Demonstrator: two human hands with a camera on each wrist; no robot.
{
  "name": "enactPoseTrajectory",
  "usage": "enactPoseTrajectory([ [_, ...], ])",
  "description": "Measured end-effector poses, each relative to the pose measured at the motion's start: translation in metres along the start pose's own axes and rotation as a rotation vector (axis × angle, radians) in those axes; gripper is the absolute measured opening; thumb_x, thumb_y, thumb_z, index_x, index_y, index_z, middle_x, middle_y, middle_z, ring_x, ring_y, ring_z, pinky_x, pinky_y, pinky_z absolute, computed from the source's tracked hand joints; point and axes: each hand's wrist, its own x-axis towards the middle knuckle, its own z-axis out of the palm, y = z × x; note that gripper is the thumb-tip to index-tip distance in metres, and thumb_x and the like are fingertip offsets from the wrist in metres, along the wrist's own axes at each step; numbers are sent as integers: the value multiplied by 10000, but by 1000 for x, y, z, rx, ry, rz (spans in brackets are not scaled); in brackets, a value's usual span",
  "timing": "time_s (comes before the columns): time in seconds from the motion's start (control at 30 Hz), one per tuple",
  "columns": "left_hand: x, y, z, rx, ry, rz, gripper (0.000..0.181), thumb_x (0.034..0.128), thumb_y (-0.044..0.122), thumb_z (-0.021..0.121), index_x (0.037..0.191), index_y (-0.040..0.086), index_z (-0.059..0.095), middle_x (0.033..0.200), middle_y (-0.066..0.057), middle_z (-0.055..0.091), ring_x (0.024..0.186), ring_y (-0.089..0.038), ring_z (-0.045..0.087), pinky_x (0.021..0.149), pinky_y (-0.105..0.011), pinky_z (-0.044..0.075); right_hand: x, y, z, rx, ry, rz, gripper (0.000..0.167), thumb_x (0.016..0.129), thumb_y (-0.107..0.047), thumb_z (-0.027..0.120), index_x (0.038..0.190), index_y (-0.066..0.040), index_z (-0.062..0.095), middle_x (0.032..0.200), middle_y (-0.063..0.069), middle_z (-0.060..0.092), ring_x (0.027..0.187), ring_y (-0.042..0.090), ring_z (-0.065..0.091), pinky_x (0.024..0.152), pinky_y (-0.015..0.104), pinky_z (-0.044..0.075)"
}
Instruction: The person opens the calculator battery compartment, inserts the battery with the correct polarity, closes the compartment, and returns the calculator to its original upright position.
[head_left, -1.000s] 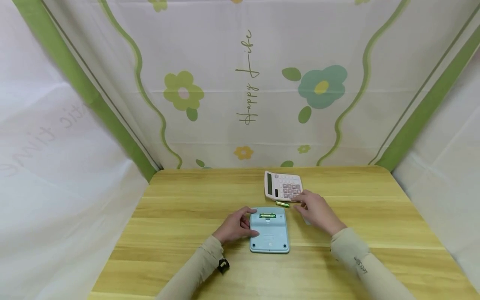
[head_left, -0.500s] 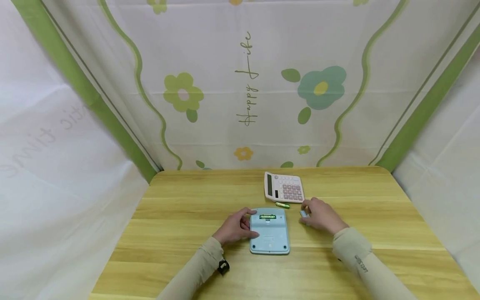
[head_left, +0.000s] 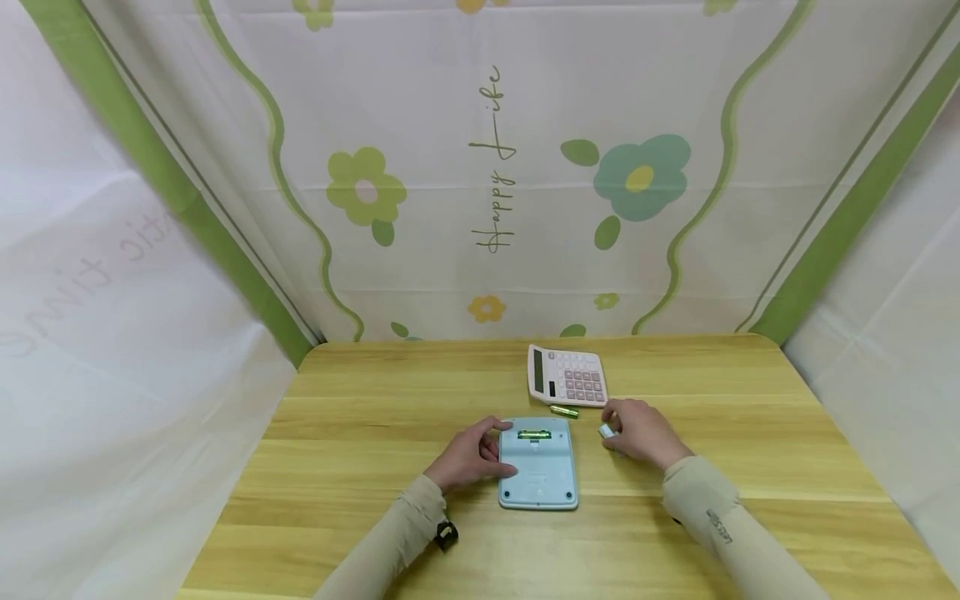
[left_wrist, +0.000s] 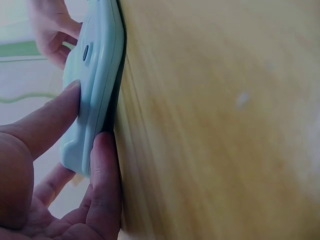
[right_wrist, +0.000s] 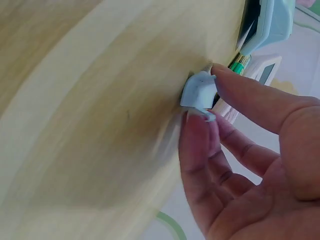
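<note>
A light blue calculator (head_left: 538, 479) lies face down on the table, a green battery (head_left: 534, 434) in its uncovered slot. At its left edge my left hand (head_left: 467, 457) holds it; in the left wrist view the thumb (left_wrist: 55, 112) presses on the back while fingers sit along the side. To the right of the calculator, my right hand (head_left: 643, 433) pinches a small light blue battery cover (right_wrist: 200, 90) between thumb and fingers, low over the tabletop. The fingers partly hide the cover in the head view.
A pink and white calculator (head_left: 570, 377) lies face up behind the blue one. Beside its front edge is a loose green battery (head_left: 564, 412). The wooden table (head_left: 360, 467) ends at a patterned curtain (head_left: 435, 250).
My right hand has moved slightly right, away from the loose battery, and lifted the battery cover, turning it between the fingers. The left hand and blue calculator have stayed put.
</note>
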Motion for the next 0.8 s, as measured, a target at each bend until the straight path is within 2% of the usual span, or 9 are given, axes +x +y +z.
enactPoseTrajectory([
  [0.2,0,0,0,-8,2,-1,662,844,219,884,1433,187,584,941,-39,647,815,-146,603,724,-269,521,-1,5,1,106,39,-7,222,820,-160,867,963,-70,723,813,16,600,759,179,521,703,338,435],
  [0.47,1,4,0,0,-2,0,663,848,220,880,1438,193,579,945,-37,649,816,-137,606,733,-266,524,-6,8,-7,278,11,-28,112,900,-130,808,881,-99,702,792,17,624,684,158,563,594,270,489],
  [0.8,0,1,0,-7,-4,6,674,844,225,883,1440,176,575,938,-45,634,814,-152,588,737,-263,515,-5,11,-10,336,56,-112,79,944,-177,773,896,-125,738,844,9,688,705,153,603,604,252,506],
])
